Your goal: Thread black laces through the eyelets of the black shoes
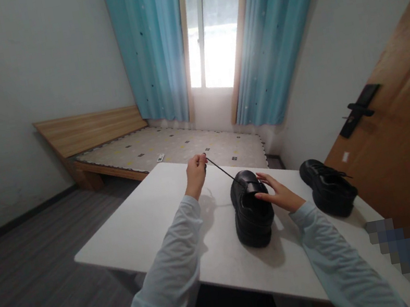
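Observation:
A black lace-up shoe [255, 221] stands on the white table [153, 221], its toe pointing away from me and its opening towards me. Pinched in my left hand [195, 175] is the end of a black shoelace [220, 168], drawn taut up and to the left from the shoe's front. My right hand [279, 194] grips the shoe's right side, thumb by the tongue and opening, fingers on the lacing area; some fingertips are hidden. A second black shoe [328, 187] sits at the table's right edge, apart from both hands, with laces across its top.
Beyond the table is a bed with a patterned mattress [175, 143], and a small white object [160, 157] lies on it. Blue curtains [154, 46] flank a bright window [213, 30]. A wooden door [398, 103] with a black handle [359, 109] stands close on the right.

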The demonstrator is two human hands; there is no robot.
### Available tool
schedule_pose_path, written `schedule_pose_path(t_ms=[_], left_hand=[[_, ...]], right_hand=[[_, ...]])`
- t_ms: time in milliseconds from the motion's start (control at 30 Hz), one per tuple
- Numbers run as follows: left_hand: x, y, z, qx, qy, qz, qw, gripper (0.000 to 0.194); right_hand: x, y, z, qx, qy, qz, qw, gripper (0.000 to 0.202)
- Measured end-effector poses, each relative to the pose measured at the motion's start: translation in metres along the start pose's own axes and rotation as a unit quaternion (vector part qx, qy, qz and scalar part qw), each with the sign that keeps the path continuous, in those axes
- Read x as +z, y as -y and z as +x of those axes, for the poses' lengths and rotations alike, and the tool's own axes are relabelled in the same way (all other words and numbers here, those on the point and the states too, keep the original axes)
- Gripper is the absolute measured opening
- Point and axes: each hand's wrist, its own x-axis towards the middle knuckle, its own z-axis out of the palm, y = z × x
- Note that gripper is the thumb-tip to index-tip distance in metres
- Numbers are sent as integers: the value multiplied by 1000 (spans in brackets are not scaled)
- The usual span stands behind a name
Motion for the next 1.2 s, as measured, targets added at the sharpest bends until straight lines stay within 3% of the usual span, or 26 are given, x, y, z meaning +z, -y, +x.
schedule_pose_path(t_ms=[133,433,767,1033,1133,1200], left_hand=[[-2,1,1,-38,-43,-109,992,32],[-8,-4,5,-75,-110,-310,941,30],[-13,-11,3,-62,-125,-345,928,31],[-2,-11,-3,-78,23,-199,977,33],[-7,-8,-3,-34,40,9,999,29],[-13,-6,-5,5,35,196,980,26]], right_hand=[[1,1,0,9,-3,15,1000,75],[0,2,-1,8,0,21,1000,73],[1,-1,-1,16,-4,26,1000,74],[3,-4,0,6,-5,25,1000,68],[3,-4,1,-1,-5,21,1000,66],[3,-4,1,-2,-5,19,1000,65]])
